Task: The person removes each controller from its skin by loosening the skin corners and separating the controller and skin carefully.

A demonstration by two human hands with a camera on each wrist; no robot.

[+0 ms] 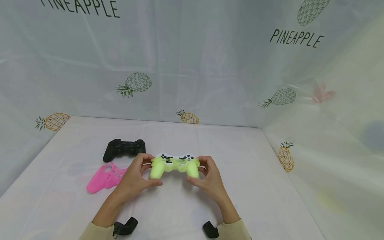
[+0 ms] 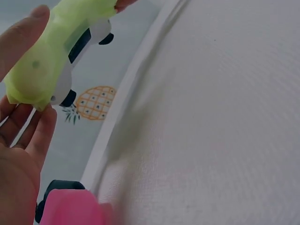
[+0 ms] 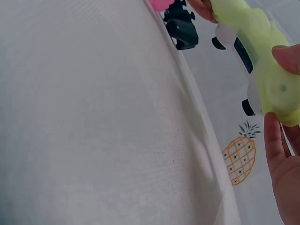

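Observation:
A white game controller point(image 1: 175, 157) with dark buttons sits in a yellow-green silicone cover point(image 1: 157, 170), raised over the table between both hands. My left hand point(image 1: 136, 176) grips its left end, thumb at the near side of the handle and fingers at the far edge. On the other end, my right hand point(image 1: 211, 180) holds it the same way. In the left wrist view the cover point(image 2: 35, 70) wraps the handle, and the dark-topped sticks point away from the palm. The right wrist view shows the right thumb pressing the cover point(image 3: 276, 89).
A black game controller point(image 1: 124, 148) lies at the back left of the white table point(image 1: 240, 186). Nearer, a pink silicone cover point(image 1: 103, 180) lies partly behind the left hand. A curtain point(image 1: 210, 66) with pineapple prints hangs behind the table and along its sides.

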